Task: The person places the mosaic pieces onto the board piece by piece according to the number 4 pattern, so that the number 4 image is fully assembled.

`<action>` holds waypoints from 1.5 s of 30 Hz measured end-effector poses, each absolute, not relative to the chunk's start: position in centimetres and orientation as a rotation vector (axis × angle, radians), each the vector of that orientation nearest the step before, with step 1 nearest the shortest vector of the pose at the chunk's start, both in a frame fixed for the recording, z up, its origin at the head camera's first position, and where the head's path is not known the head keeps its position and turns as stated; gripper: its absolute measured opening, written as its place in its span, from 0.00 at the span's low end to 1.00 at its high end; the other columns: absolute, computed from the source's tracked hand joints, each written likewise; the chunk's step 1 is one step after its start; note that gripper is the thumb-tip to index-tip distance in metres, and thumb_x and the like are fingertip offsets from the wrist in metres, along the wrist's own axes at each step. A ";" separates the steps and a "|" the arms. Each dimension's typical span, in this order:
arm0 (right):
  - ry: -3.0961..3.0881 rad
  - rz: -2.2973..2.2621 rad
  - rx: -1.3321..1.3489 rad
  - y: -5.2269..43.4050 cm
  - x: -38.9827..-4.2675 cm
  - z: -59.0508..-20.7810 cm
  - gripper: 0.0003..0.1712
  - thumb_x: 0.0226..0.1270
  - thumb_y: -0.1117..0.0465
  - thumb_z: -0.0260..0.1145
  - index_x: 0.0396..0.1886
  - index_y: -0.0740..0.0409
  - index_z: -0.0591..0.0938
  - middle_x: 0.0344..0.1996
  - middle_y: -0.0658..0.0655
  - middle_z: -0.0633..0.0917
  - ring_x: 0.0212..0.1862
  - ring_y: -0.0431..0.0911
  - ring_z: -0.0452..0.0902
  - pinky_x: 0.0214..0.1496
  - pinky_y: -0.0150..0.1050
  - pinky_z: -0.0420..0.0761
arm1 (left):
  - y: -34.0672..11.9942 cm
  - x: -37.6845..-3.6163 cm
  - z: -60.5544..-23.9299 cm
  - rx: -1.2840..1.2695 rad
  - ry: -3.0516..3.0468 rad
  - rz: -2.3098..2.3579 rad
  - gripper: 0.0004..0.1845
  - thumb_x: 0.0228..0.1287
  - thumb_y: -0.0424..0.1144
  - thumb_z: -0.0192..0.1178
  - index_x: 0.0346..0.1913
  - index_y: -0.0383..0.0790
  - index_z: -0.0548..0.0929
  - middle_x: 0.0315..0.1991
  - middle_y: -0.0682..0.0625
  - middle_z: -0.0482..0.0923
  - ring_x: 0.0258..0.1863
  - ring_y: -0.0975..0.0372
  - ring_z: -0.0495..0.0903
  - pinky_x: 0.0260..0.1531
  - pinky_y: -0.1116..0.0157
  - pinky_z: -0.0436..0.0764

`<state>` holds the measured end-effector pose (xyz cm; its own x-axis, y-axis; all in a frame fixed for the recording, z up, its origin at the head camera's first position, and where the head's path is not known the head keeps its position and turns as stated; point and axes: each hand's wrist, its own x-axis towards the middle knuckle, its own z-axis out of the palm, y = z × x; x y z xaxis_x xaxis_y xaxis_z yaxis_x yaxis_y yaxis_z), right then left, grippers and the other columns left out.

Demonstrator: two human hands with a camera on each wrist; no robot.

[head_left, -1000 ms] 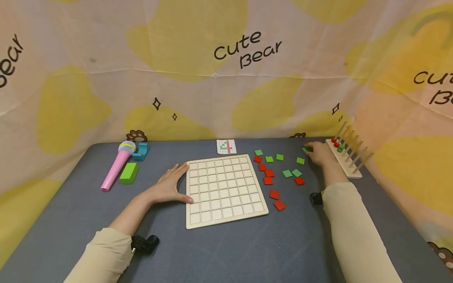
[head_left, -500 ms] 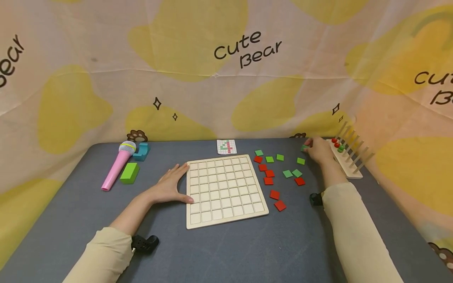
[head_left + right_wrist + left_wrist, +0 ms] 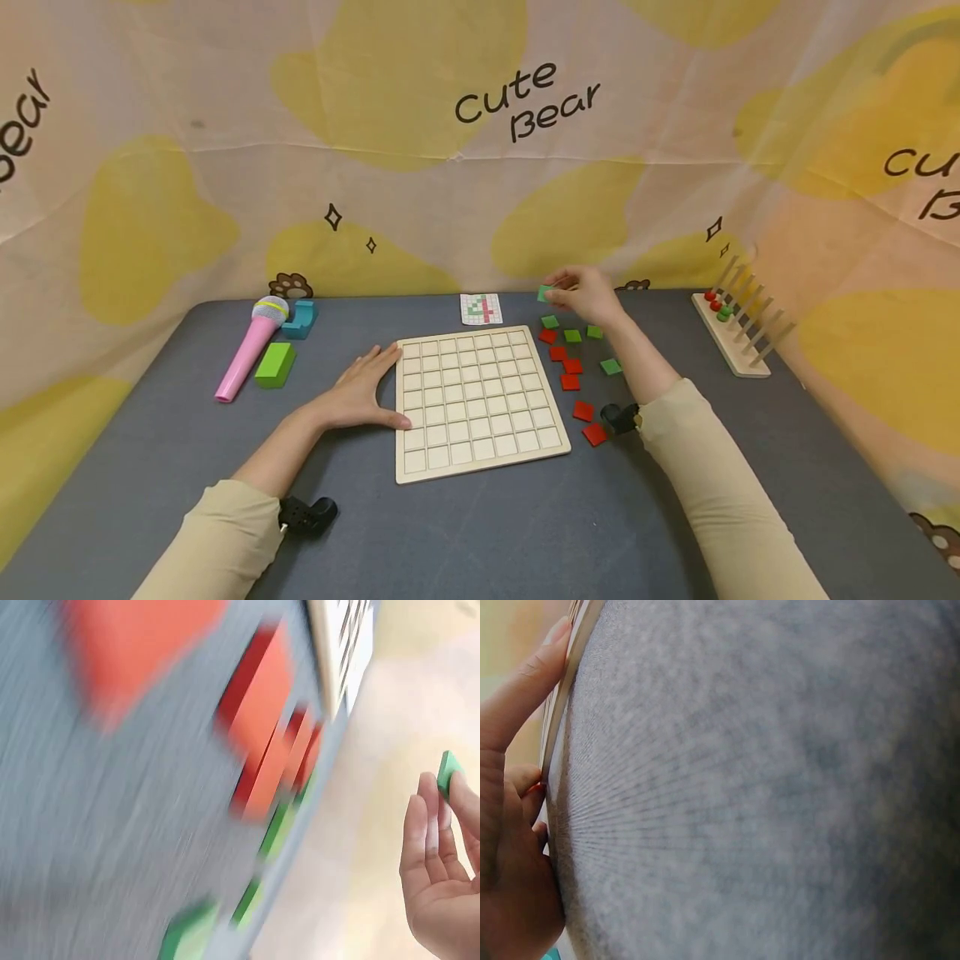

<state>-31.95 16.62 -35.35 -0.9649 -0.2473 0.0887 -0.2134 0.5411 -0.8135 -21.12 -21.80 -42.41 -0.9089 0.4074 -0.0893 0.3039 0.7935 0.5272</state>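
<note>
While the left hand (image 3: 358, 390) lies flat against the left edge of the pale wooden grid board (image 3: 477, 402), the right hand (image 3: 587, 294) pinches a small green square tile (image 3: 543, 293) in the air above the loose red and green tiles (image 3: 572, 367). I judge this the carry step; next comes lowering it squarely into an empty cell. A pattern card (image 3: 480, 309) lies behind the board, with a pink toy microphone (image 3: 250, 349) and a wooden peg rack (image 3: 731, 333) well aside.

From the left wrist, fingers (image 3: 521, 690) press the board's rim.

From the right wrist, though blurred, fingertips (image 3: 427, 817) hold the tile (image 3: 448, 774).
</note>
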 end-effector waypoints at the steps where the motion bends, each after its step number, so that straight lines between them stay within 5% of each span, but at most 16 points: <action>1: 2.701 -1.440 -0.425 15.7 -31.8 -35.3 0.16 0.67 0.64 0.67 0.53 0.65 0.82 0.45 0.68 0.84 0.44 0.58 0.86 0.48 0.44 0.87 | -21.8 -21.1 -42.4 0.558 2.786 0.768 0.67 0.42 0.63 0.75 0.79 0.36 0.49 0.81 0.40 0.44 0.80 0.40 0.40 0.76 0.38 0.43; 5: 2.609 -1.480 -0.484 12.6 -31.2 -35.3 0.13 0.66 0.67 0.67 0.49 0.66 0.84 0.40 0.64 0.84 0.46 0.64 0.84 0.53 0.56 0.84 | -21.7 -21.2 -42.6 0.561 2.788 0.769 0.67 0.42 0.63 0.75 0.79 0.36 0.49 0.81 0.40 0.44 0.80 0.40 0.39 0.76 0.38 0.43; 9: 2.555 -1.482 -0.513 10.2 -31.0 -35.4 0.11 0.64 0.68 0.69 0.46 0.65 0.85 0.37 0.61 0.84 0.46 0.66 0.84 0.53 0.57 0.84 | -21.7 -21.1 -42.6 0.561 2.789 0.774 0.67 0.42 0.63 0.75 0.79 0.36 0.49 0.81 0.40 0.44 0.80 0.40 0.39 0.76 0.38 0.42; 25: 2.668 -1.126 -0.320 5.9 -30.8 -37.2 0.06 0.61 0.68 0.71 0.38 0.60 0.87 0.37 0.59 0.89 0.36 0.55 0.87 0.42 0.44 0.87 | -22.0 -21.1 -42.8 0.573 2.804 0.765 0.67 0.42 0.63 0.75 0.79 0.35 0.49 0.81 0.39 0.44 0.80 0.39 0.40 0.76 0.38 0.43; 33: 2.800 -0.888 -0.350 6.1 -31.0 -38.0 0.07 0.58 0.63 0.74 0.37 0.53 0.89 0.44 0.56 0.90 0.55 0.55 0.80 0.62 0.50 0.75 | -21.8 -21.2 -42.7 0.568 2.792 0.778 0.67 0.42 0.62 0.75 0.79 0.36 0.49 0.81 0.40 0.44 0.80 0.40 0.39 0.75 0.38 0.43; 45: 2.826 -0.812 -0.370 6.0 -30.7 -38.5 0.05 0.60 0.60 0.72 0.36 0.50 0.89 0.41 0.55 0.88 0.40 0.49 0.78 0.49 0.42 0.75 | -21.8 -21.1 -42.8 0.568 2.797 0.775 0.67 0.42 0.63 0.75 0.79 0.35 0.49 0.81 0.40 0.44 0.80 0.40 0.39 0.75 0.38 0.43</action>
